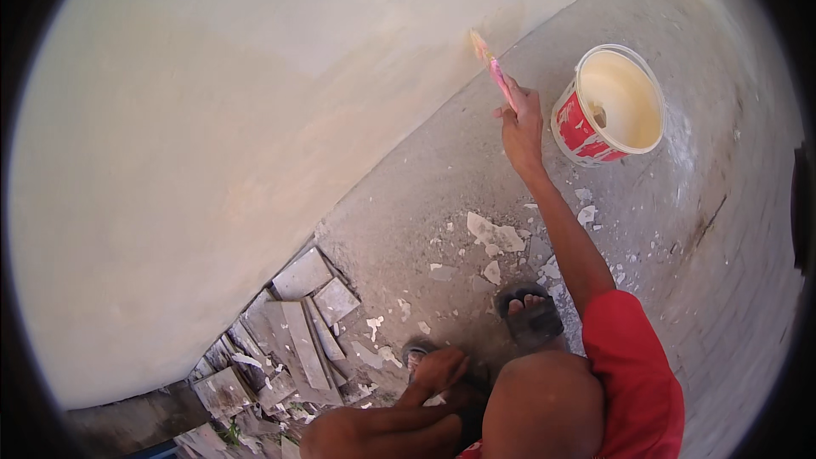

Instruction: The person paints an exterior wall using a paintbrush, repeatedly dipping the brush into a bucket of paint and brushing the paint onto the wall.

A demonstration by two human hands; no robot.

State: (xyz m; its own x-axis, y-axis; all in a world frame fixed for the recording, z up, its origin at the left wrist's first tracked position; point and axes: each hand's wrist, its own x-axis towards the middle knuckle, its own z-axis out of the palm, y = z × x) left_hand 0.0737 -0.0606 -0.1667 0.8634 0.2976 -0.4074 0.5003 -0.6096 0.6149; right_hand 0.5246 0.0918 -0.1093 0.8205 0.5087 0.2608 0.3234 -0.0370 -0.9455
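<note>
My right hand (pixel 523 126) reaches out toward the pale wall (pixel 195 144) and is closed round the pink handle of a paintbrush (pixel 500 76). The brush's pale bristles meet the wall low down, just above the floor line. To the right of this hand stands a paint bucket (pixel 581 138), white and red with drips down its side. Cream paint coats its inner wall, and a darker patch shows low inside. Down by my feet is my left hand (pixel 442 369), its fingers curled in, with nothing visible in them.
Broken tiles and boards (pixel 302 336) lie piled along the wall's foot at lower left. Flakes of white paint or plaster (pixel 495 234) are scattered over the grey concrete floor (pixel 408 195) before my sandal (pixel 531 319). A dark object (pixel 800 208) stands at the far right edge.
</note>
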